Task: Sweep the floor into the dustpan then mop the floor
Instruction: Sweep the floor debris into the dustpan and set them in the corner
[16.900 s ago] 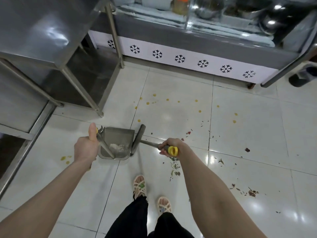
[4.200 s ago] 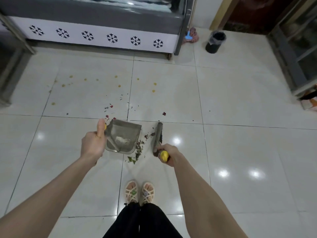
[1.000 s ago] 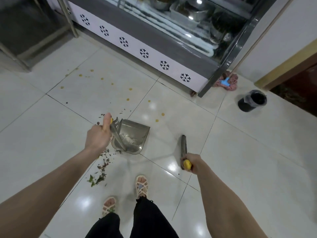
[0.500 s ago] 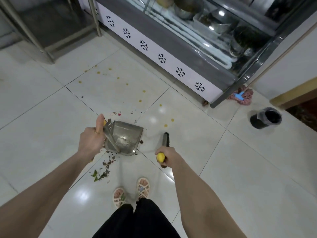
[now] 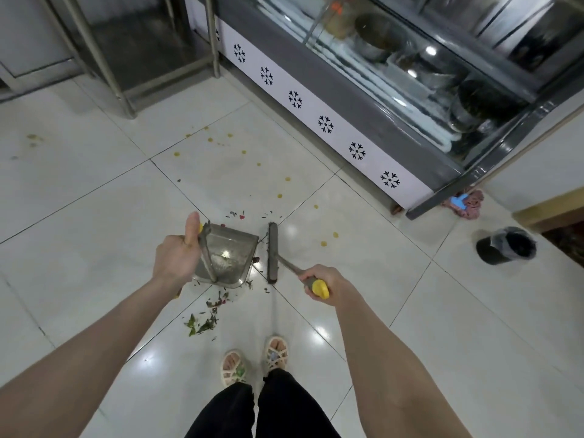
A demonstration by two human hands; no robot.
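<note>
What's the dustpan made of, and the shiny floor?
The dustpan looks like dull grey metal: it has thin bent walls and a small glint inside. The floor seems glazed ceramic tile: glossy white squares, dark joint lines, mirrored lamp spots.

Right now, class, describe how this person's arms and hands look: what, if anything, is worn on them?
The left arm and right arm are bare, no sleeve in view. The left hand and right hand carry no glove, watch or bracelet that shows. Below are black trousers and pale woven sandals.

Grey dustpan (image 5: 240,239); seemingly pink mop (image 5: 471,204).
</note>
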